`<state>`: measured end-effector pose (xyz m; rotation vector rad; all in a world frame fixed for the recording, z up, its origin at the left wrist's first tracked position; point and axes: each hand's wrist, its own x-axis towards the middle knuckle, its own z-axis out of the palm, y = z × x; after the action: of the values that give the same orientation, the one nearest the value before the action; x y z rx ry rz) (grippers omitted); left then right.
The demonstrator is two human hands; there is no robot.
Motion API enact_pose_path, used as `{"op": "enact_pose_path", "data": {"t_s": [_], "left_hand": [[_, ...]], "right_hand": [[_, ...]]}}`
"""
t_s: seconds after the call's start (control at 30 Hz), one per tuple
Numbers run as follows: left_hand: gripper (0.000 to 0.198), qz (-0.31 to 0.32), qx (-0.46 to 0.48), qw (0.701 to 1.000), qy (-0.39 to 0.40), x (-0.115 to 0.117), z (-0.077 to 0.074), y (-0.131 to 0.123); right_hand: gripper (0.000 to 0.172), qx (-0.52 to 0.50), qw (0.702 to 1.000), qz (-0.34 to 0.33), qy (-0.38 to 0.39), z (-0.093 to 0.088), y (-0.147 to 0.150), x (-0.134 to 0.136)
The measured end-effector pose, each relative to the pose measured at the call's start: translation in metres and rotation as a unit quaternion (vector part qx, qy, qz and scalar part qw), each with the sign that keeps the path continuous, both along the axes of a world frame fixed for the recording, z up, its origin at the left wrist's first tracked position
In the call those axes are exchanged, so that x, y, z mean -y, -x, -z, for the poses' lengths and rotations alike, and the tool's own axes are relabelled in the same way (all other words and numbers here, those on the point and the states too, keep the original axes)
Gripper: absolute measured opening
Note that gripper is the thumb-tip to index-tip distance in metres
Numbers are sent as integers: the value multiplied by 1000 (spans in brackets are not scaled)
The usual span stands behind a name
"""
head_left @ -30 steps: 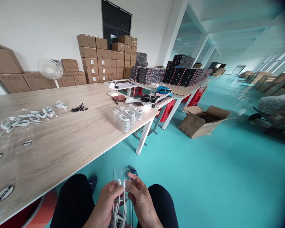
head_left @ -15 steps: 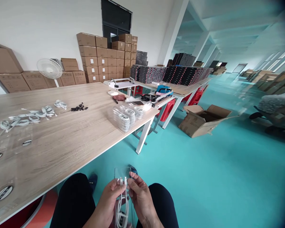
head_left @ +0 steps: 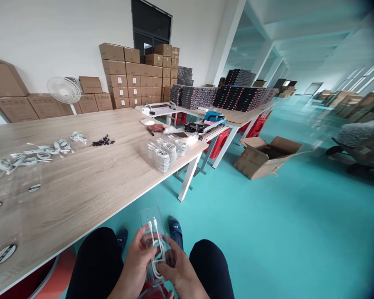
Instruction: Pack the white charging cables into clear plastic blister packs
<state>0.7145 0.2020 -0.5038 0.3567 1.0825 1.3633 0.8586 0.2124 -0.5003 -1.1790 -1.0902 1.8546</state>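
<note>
Over my lap, my left hand (head_left: 136,263) and my right hand (head_left: 179,270) both grip a clear plastic bag (head_left: 149,218) that contains a coiled white cable (head_left: 156,249). The cable's two white plugs point upward inside the bag. The bag tilts to the left, its top end sticking out above my fingers. My black-trousered knees frame both hands.
A long wooden table (head_left: 81,182) stands to my left, carrying loose white cables (head_left: 37,153), small black parts (head_left: 103,142) and a stack of bagged cables (head_left: 165,153). Cardboard boxes (head_left: 134,74) line the wall. An open carton (head_left: 266,155) lies on the teal floor.
The cable has slid further up into the bag, and the bag has tilted left. My hands have moved slightly down and closer to me.
</note>
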Motion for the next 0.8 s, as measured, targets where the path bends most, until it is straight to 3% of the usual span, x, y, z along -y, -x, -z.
{"op": "enact_pose_path", "data": {"t_s": [0.17, 0.3, 0.47, 0.67, 0.8], "left_hand": [[62, -3, 14, 1000, -10, 3, -2, -2], [57, -7, 24, 1000, -16, 3, -3, -1], [42, 34, 104, 994, -22, 2, -6, 9], [36, 20, 164, 986, 10, 4, -21, 11], [32, 27, 154, 987, 18, 7, -34, 5]], "right_hand": [[69, -20, 999, -24, -13, -14, -7, -4], [76, -37, 999, -29, -21, 0, -6, -2], [100, -76, 997, -20, -10, 16, -4, 2], [74, 2, 999, 11, -31, 1, -18, -7], [67, 21, 994, 86, -68, -12, -20, -18]]}}
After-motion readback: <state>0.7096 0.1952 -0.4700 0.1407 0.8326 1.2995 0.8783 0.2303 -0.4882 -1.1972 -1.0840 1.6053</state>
